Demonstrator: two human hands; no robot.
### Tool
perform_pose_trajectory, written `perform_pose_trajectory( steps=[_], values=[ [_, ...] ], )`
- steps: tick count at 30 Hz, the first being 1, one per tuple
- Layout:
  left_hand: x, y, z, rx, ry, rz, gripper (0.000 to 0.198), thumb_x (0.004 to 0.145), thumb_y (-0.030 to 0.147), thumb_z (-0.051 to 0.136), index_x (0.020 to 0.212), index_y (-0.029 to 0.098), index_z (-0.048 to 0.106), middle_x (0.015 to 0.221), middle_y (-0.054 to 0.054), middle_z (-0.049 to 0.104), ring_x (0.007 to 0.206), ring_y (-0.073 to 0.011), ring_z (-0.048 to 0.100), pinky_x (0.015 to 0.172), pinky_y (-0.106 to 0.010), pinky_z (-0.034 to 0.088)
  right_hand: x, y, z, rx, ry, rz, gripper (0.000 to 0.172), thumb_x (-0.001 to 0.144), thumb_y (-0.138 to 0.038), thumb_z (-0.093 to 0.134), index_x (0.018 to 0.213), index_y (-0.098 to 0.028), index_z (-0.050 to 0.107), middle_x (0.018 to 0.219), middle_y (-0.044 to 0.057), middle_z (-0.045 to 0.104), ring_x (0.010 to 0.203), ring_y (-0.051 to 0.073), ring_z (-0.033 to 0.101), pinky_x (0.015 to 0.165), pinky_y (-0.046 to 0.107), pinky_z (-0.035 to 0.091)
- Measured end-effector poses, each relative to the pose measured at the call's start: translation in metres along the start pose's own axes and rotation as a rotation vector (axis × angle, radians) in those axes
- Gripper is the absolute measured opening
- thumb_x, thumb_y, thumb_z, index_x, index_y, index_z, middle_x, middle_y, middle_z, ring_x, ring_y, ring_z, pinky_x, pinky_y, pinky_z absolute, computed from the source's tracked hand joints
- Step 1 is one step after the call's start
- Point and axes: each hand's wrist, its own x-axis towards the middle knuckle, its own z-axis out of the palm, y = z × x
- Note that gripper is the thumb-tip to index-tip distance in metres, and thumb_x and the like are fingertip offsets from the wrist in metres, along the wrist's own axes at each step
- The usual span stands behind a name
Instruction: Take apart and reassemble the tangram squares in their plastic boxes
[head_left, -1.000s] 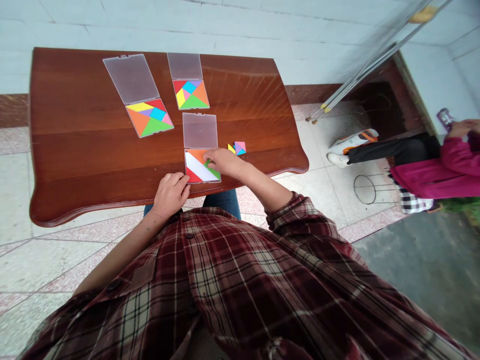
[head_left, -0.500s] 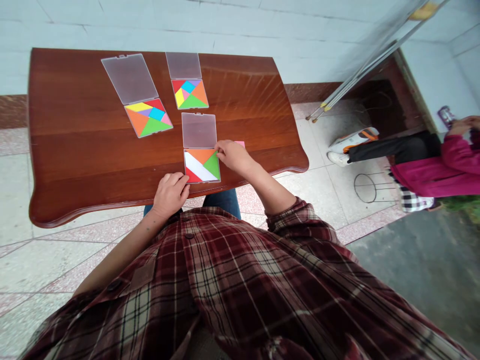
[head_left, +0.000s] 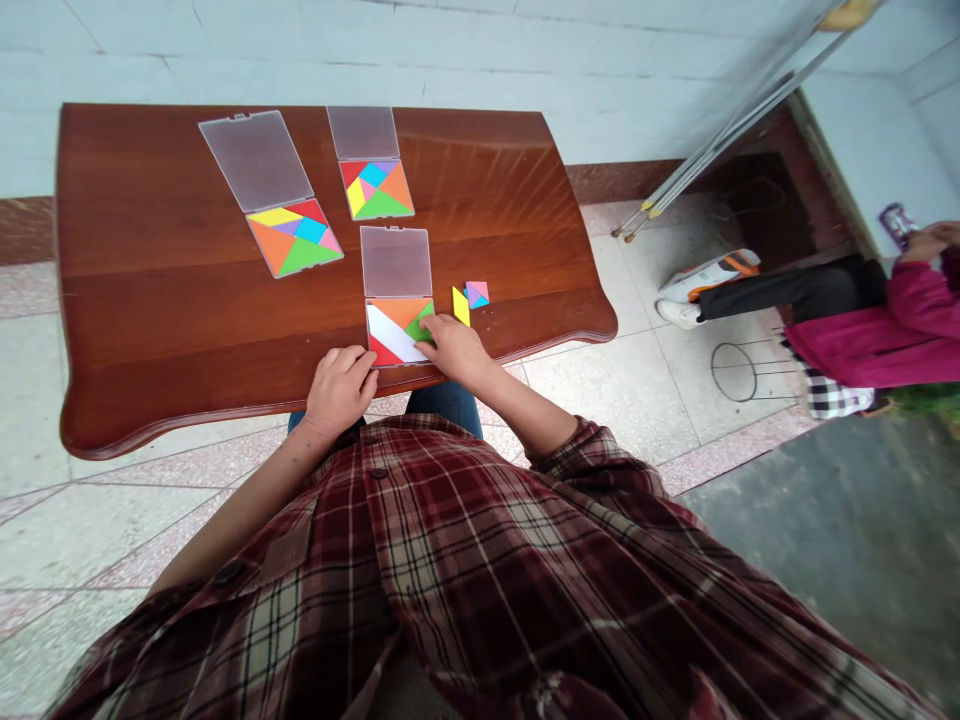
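A tangram case (head_left: 397, 262) lies open on the table in front of me, clear lid folded back. An orange triangle (head_left: 396, 310), a red triangle (head_left: 384, 353) and a green triangle (head_left: 421, 318) are in its tray, with a bare white band (head_left: 391, 336) between them. My left hand (head_left: 341, 388) has bent fingers at the tray's lower left corner, gripping its edge. At the tray's right side, my right hand (head_left: 456, 350) has thumb and forefinger on the green triangle, hiding its lower part. Beside it lie a yellow parallelogram (head_left: 460, 306) and small pink, purple and blue pieces (head_left: 477, 294).
Two more open tangram cases, a left one (head_left: 294, 238) and a back one (head_left: 376, 190), hold filled trays on the wooden table (head_left: 165, 300). Crutches (head_left: 697, 150) lean at the right. A seated person in a magenta top (head_left: 862, 335) is beyond, near a wire ring stand (head_left: 733, 372).
My right hand has slid down along the tray's right side, from the green triangle's top corner to its lower part. The loose pieces at the right have come into sight. My left hand stays put.
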Motion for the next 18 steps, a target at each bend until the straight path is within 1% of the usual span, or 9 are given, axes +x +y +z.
perform_pose_trajectory(
  steps=[6,9,12,15,18],
  values=[
    [0.000,0.001,-0.001,-0.002,-0.008,-0.010,0.031,0.092,0.027,0.043,0.112,0.016,0.064,0.109,-0.013,0.064,0.095,-0.0260,0.054,0.087,-0.043,0.046,0.000,0.003,0.001,0.071,0.022,-0.001,0.027,0.089,-0.030,0.056,0.113,-0.018,0.060,0.109,0.009,0.066,0.088,0.020,0.060,0.073,0.029,0.041],
    [0.000,0.000,0.000,0.006,0.001,-0.011,0.030,0.092,0.027,0.044,0.111,0.017,0.064,0.108,-0.012,0.064,0.094,-0.0255,0.054,0.086,-0.042,0.046,0.001,0.010,-0.002,0.145,0.050,0.001,0.024,0.088,-0.029,0.057,0.109,-0.018,0.061,0.100,0.007,0.067,0.088,0.019,0.060,0.074,0.028,0.041],
    [0.000,0.000,0.000,0.003,0.012,-0.006,0.029,0.092,0.027,0.044,0.110,0.017,0.065,0.107,-0.012,0.065,0.094,-0.0253,0.055,0.085,-0.041,0.046,0.004,0.029,-0.013,0.186,0.136,0.099,0.021,0.087,-0.028,0.056,0.105,-0.019,0.062,0.092,0.005,0.068,0.084,0.018,0.060,0.074,0.028,0.040],
    [0.000,0.000,0.000,0.002,0.023,0.004,0.028,0.093,0.027,0.044,0.109,0.017,0.065,0.106,-0.011,0.065,0.094,-0.0253,0.055,0.085,-0.041,0.046,0.006,0.054,-0.026,0.156,0.252,0.225,0.021,0.087,-0.025,0.053,0.105,-0.018,0.062,0.093,0.006,0.068,0.084,0.020,0.060,0.075,0.030,0.040],
    [0.000,-0.001,0.001,0.008,0.024,0.003,0.028,0.093,0.028,0.043,0.109,0.017,0.064,0.106,-0.011,0.064,0.094,-0.0251,0.055,0.085,-0.040,0.045,0.006,0.072,-0.032,0.132,0.281,0.290,0.022,0.088,-0.024,0.051,0.105,-0.017,0.062,0.096,0.008,0.069,0.086,0.021,0.061,0.075,0.031,0.041]
  ],
)
